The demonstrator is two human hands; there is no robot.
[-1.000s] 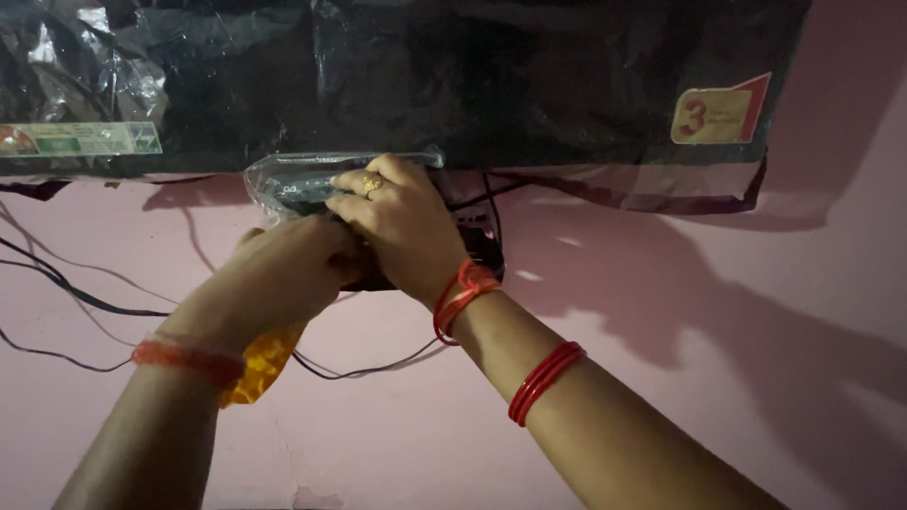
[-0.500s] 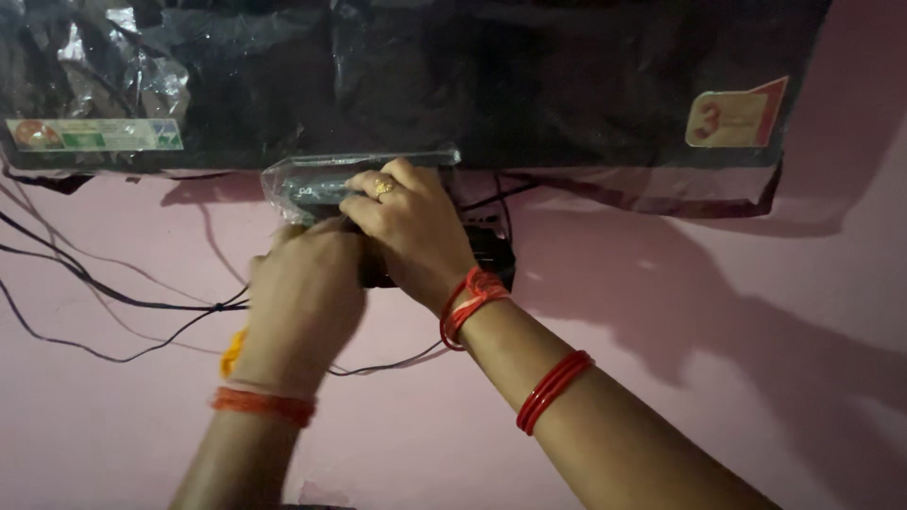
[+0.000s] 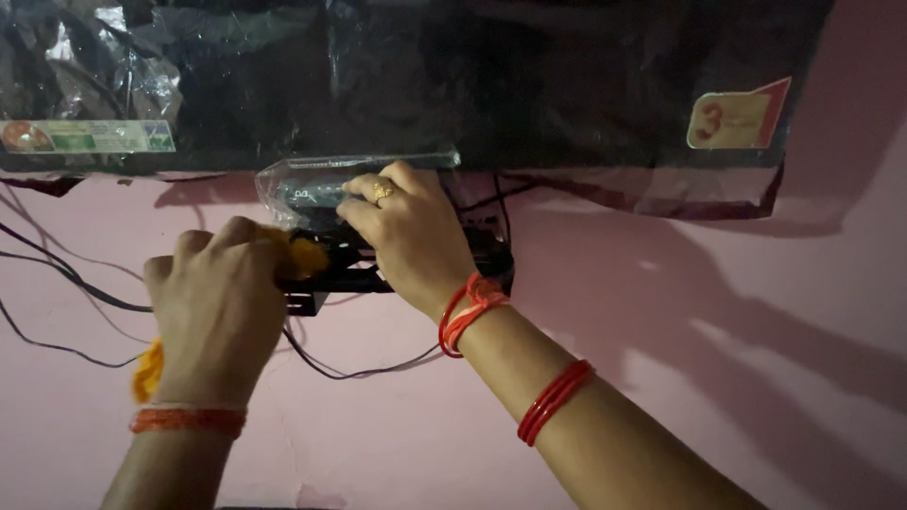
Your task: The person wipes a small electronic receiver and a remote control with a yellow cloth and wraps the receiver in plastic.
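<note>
Since a moment ago, the left hand point(image 3: 219, 300) has slid leftward, fist closed around a yellow cloth point(image 3: 300, 256). Its fingers are hidden. The right hand point(image 3: 408, 231) presses flat on a plastic-wrapped black box point(image 3: 312, 189) under the covered television point(image 3: 472, 76); dark cables point(image 3: 57, 274) blur.

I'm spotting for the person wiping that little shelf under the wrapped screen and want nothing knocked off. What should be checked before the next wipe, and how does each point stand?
1. Right hand steadies the plastic-wrapped box: ok, its fingers rest on the box.
2. Left hand has a firm hold of the yellow cloth: ok, fist closed round it, one end hanging at the wrist.
3. Cloth meets the black shelf: ok, it lies against the shelf's left end.
4. Black cables clear of the left hand: not ok, they run just beside and behind it.
5. Shelf fixed firmly to the pink wall: cannot tell, its fixing is hidden.
</note>
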